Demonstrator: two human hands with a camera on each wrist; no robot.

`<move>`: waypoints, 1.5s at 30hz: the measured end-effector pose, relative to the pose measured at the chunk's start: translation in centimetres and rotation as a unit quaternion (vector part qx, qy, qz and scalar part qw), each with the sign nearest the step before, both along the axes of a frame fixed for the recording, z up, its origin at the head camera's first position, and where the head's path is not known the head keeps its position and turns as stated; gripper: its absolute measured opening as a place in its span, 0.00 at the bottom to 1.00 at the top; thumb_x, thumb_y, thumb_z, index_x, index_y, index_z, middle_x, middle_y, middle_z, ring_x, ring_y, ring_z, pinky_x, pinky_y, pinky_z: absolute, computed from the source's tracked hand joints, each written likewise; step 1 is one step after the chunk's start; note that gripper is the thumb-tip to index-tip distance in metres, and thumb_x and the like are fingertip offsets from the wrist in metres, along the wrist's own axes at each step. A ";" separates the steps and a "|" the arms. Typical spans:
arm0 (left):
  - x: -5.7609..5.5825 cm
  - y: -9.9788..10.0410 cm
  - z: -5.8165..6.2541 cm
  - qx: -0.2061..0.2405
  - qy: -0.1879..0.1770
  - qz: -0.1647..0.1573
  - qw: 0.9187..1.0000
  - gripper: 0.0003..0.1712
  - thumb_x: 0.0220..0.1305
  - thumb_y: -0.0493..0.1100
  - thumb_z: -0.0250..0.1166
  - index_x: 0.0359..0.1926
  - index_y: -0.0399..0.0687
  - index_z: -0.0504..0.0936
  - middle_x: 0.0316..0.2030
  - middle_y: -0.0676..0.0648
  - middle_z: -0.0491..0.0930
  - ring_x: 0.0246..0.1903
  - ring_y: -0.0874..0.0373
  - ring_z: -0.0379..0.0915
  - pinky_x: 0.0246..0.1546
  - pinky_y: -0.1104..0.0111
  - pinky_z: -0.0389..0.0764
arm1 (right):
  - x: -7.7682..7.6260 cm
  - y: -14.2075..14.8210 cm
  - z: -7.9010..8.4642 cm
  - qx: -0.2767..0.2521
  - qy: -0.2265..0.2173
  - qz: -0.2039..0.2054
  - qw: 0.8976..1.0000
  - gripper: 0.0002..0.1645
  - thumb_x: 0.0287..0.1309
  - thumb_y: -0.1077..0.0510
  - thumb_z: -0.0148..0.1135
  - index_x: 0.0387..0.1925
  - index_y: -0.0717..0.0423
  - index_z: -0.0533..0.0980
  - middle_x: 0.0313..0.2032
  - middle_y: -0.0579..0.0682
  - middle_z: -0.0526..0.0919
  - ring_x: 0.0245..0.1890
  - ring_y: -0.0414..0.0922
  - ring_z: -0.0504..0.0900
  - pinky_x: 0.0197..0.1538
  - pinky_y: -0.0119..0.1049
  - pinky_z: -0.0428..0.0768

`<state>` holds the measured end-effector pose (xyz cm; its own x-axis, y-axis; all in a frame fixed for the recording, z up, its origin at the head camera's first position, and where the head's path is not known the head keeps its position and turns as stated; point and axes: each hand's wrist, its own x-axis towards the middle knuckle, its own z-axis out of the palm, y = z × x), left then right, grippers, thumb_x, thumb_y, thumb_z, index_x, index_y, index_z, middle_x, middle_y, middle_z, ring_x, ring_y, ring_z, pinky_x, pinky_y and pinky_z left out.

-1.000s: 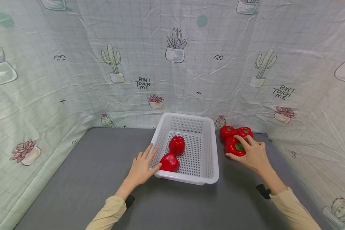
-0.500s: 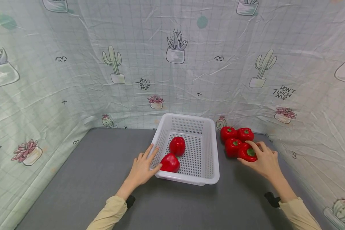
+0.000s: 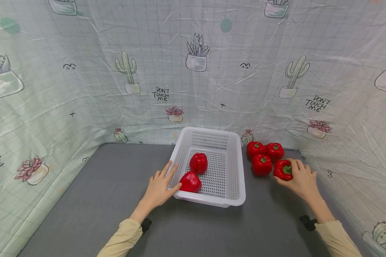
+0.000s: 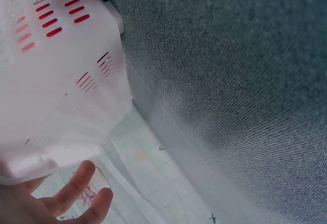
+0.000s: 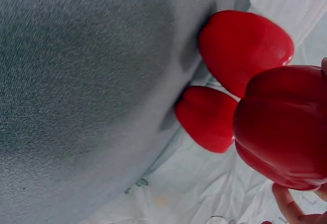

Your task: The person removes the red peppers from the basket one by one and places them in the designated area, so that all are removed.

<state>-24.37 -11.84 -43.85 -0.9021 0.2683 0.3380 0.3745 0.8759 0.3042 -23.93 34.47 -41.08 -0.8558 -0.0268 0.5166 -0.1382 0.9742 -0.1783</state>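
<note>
My right hand (image 3: 303, 180) grips a red bell pepper (image 3: 282, 170) with a green stem, just right of three more. In the right wrist view the held pepper (image 5: 283, 127) fills the right side, with fingertips at its edge. The nearest of the others is a pepper (image 3: 262, 165) standing stem up. My left hand (image 3: 159, 187) rests with spread fingers on the left rim of a white perforated plastic basket (image 3: 242, 171). In the left wrist view, fingers (image 4: 76, 185) extend past the basket's edge.
Inside the basket lie two red peppers, one upper pepper (image 3: 198, 163) and one lower pepper (image 3: 190, 182) at the near left corner. Two peppers stand at the back right, including a far pepper (image 3: 274, 151). A cactus-print cloth (image 3: 222, 92) hangs behind the grey table (image 3: 125, 171).
My right hand has moved rightward with its bell pepper, away from the three other peppers, and a gap now shows between them. The left hand stays on the basket rim.
</note>
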 end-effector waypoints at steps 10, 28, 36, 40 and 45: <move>0.0 0.0 -0.1 0.001 0.003 0.000 1.000 0.40 0.52 0.61 0.56 0.66 0.58 0.57 0.67 0.46 0.54 0.46 0.49 0.64 0.40 0.54 0.69 | -1.1 2.0 -1.0 -0.013 -0.030 0.010 0.999 0.42 0.33 0.49 0.72 0.49 0.61 0.64 0.42 0.68 0.63 0.38 0.66 0.63 0.28 0.50 0.56; 0.0 -0.1 -0.1 0.002 -0.005 -0.001 1.000 0.39 0.53 0.61 0.55 0.66 0.58 0.57 0.67 0.46 0.53 0.46 0.49 0.63 0.41 0.54 0.68 | -3.7 3.3 -2.7 0.074 -0.055 0.025 0.995 0.41 0.47 0.47 0.62 0.57 0.66 0.60 0.46 0.69 0.64 0.39 0.68 0.62 0.35 0.64 0.54; -0.1 -0.1 -0.3 0.002 -0.006 -0.003 1.000 0.39 0.55 0.62 0.54 0.66 0.58 0.57 0.67 0.47 0.53 0.47 0.49 0.63 0.41 0.54 0.68 | -4.5 3.2 -3.3 0.073 -0.087 0.026 0.993 0.41 0.49 0.48 0.61 0.58 0.67 0.58 0.47 0.70 0.63 0.41 0.69 0.60 0.38 0.66 0.52; -0.2 -0.1 -0.4 0.001 -0.010 -0.001 1.000 0.39 0.55 0.63 0.53 0.66 0.59 0.56 0.68 0.48 0.52 0.47 0.50 0.63 0.41 0.54 0.67 | -4.9 3.2 -3.6 0.072 -0.099 0.025 0.992 0.41 0.49 0.48 0.61 0.57 0.68 0.58 0.48 0.71 0.64 0.41 0.69 0.61 0.38 0.66 0.52; -0.2 -0.1 -0.3 0.000 -0.008 0.001 1.000 0.39 0.55 0.62 0.54 0.66 0.59 0.56 0.67 0.48 0.53 0.46 0.50 0.63 0.40 0.55 0.68 | -5.3 3.3 -4.0 0.070 -0.120 0.023 0.990 0.41 0.48 0.47 0.60 0.57 0.68 0.59 0.47 0.71 0.64 0.42 0.70 0.61 0.38 0.68 0.52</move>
